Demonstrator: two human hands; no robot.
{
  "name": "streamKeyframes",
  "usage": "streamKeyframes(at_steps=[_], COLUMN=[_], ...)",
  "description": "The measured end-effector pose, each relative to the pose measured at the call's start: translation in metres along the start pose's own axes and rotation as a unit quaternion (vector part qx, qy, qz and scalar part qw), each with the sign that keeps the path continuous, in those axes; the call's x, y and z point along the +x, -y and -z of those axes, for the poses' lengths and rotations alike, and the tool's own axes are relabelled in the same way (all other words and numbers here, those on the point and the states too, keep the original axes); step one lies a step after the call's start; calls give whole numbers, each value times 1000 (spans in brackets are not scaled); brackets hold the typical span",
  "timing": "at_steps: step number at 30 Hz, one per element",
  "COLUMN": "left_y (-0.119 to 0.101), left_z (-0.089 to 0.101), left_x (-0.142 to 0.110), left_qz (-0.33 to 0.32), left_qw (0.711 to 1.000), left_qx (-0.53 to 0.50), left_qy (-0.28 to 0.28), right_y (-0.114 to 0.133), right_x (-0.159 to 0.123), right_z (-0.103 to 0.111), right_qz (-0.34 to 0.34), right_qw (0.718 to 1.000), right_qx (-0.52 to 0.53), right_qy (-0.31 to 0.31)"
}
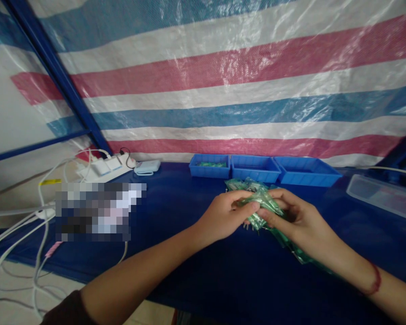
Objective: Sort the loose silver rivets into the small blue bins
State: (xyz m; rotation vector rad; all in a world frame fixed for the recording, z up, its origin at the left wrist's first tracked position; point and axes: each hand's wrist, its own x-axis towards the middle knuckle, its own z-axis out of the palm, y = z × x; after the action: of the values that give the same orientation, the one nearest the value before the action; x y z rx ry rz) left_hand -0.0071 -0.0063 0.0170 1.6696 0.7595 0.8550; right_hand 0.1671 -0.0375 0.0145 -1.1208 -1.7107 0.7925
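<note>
Between my two hands is a small green see-through plastic packet (261, 203), pinched by thumbs and fingers from both sides. My left hand (228, 212) closes on its left part, and my right hand (292, 214) grips the right part. What the packet contains is too blurred to name. More green packets (238, 184) lie in a heap on the blue table (203, 275), behind and beneath my hands. Some of the heap (299, 253) shows below my right hand. Small dark pointed bits stick out under the held packet.
Three blue bins stand along the back: the left bin (209, 172) holds green packets, beside a middle bin (255, 175) and a right bin (307, 180). A clear plastic lid or box (385, 196) lies right. Left are a power strip (104, 167), cables (37, 253) and a light-blue case (147, 168).
</note>
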Motion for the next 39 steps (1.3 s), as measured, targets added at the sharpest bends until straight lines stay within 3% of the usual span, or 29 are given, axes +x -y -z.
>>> streamKeyframes(at_steps=[5,8,11,14,16,19,22,25,28,29,33,36,39], left_y=[1,1,0,-2,-2,-1,2,6,6,5,0,3,9], left_z=[-3,-6,-6,-3,-2,-2,-5,-6,7,17,71,101,105], left_x=[1,2,4,8,10,8,5,7,20,27,65,89,99], left_qz=[-20,-12,28,125,174,166,128,97,49,24,-3,8,22], left_qw=[997,996,994,984,976,977,980,985,997,987,945,914,882], left_qx=[-46,-74,-101,-124,-129,-123,-144,-142,5,97,202,288,376], left_qy=[-58,-40,-23,-18,15,59,47,11,-64,-122,-258,-287,-282], right_y=[1,0,-1,1,3,5,4,-1,-3,-4,-5,-8,-11], right_x=[0,-1,-4,-7,-7,-6,-3,-1,1,1,4,8,11], right_z=[-3,-2,4,11,13,14,12,12,12,12,16,20,24], right_qz=[5,20,98,226,281,308,281,201,112,87,41,33,29], right_qw=[1000,999,986,949,926,911,921,954,986,992,998,998,998], right_qx=[9,-39,-128,-214,-247,-270,-260,-207,-118,-90,-45,-47,-44], right_qy=[-5,-23,-44,-50,-53,-51,-69,-79,-33,-25,-31,-37,-43])
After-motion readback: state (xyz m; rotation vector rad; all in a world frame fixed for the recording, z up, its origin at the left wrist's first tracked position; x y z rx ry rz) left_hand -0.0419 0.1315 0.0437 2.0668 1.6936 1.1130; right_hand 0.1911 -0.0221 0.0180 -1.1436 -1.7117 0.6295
